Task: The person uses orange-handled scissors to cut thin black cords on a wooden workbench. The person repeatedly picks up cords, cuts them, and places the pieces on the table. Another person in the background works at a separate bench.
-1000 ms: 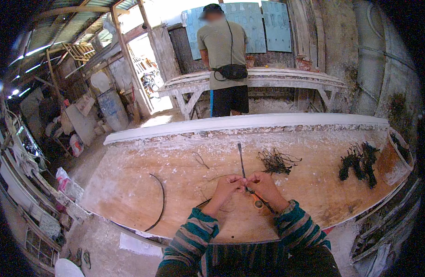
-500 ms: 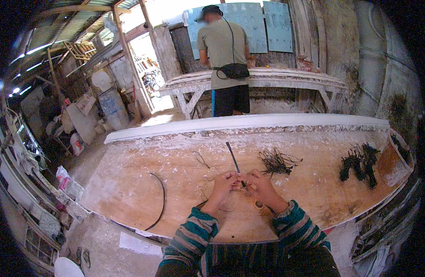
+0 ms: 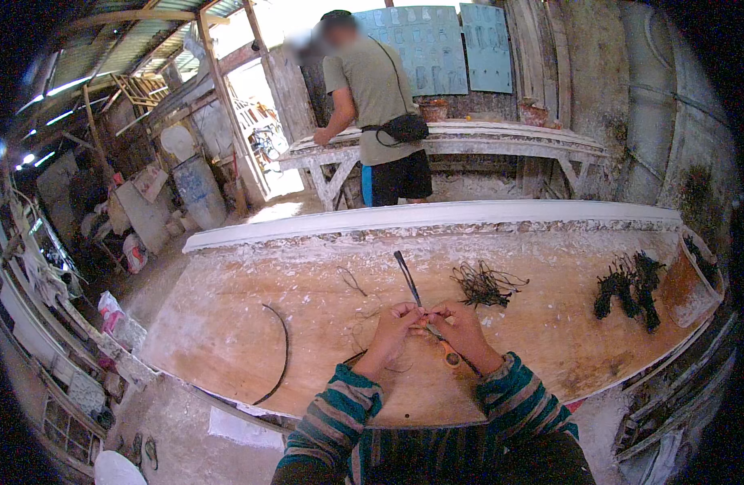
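My left hand [image 3: 394, 327] and my right hand [image 3: 461, 327] meet over the wooden worktable, both closed in a pinch. Between their fingertips is a narrow black strip [image 3: 406, 276]. Its far part sticks out away from me and shows two strands side by side, joined at the tip. Just how each hand's fingers grip it is too small to make out. Under my right hand lies a tool with an orange loop handle [image 3: 451, 356]; the rest of it is mostly hidden. To the right of my hands sits a loose bunch of thin black cords [image 3: 486, 284].
A long curved black strip [image 3: 287, 356] and a thin loop of cord [image 3: 351, 279] lie left. Tied black bundles [image 3: 630, 287] and a brownish bucket [image 3: 689, 287] are at right. A white ledge [image 3: 436, 215] edges the table's far side. Beyond, a person [image 3: 380, 105] stands at a bench [image 3: 501, 141].
The black strip's far part now shows two separate strands where one showed before. My hands have barely shifted. The person behind has leaned left, one hand on the bench.
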Available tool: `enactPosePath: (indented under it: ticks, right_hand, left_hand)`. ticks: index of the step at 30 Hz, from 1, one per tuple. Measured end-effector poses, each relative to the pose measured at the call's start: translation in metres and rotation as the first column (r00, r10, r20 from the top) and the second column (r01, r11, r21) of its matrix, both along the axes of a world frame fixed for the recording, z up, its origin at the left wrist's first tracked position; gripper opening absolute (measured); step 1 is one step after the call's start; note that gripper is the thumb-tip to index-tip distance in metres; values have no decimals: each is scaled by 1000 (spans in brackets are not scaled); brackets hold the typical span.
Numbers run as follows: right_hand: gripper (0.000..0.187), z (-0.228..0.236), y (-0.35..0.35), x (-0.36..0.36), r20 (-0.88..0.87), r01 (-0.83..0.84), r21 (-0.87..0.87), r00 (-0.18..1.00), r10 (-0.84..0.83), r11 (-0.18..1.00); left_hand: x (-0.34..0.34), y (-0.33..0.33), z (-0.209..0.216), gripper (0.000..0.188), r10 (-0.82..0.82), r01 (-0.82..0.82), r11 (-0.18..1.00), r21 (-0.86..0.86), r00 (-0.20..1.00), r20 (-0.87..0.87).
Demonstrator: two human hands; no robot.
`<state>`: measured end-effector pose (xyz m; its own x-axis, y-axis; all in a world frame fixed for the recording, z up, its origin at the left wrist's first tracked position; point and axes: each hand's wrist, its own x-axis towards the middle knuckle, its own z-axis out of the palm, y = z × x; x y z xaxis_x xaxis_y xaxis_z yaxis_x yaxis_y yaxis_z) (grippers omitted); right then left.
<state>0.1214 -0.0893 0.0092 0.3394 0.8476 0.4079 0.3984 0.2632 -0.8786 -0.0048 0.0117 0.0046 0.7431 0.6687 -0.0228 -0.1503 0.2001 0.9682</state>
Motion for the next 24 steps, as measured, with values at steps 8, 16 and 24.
enactPosePath:
  ticks: [8,16,24]
  right_hand:
    - [16,-14,8,13,-333,-107,-54,939,83,993]
    - [20,-9,4,12,-361,-104,-91,930,64,990]
    - [15,-8,4,16,-214,-88,-164,975,51,983]
  left_hand:
    - [1,-7,5,14,29,-29,1000,2,999,27]
    - [4,-7,2,12,104,-104,995,-4,994,40]
    - [8,-9,-6,15,136,-142,989,46,982,131]
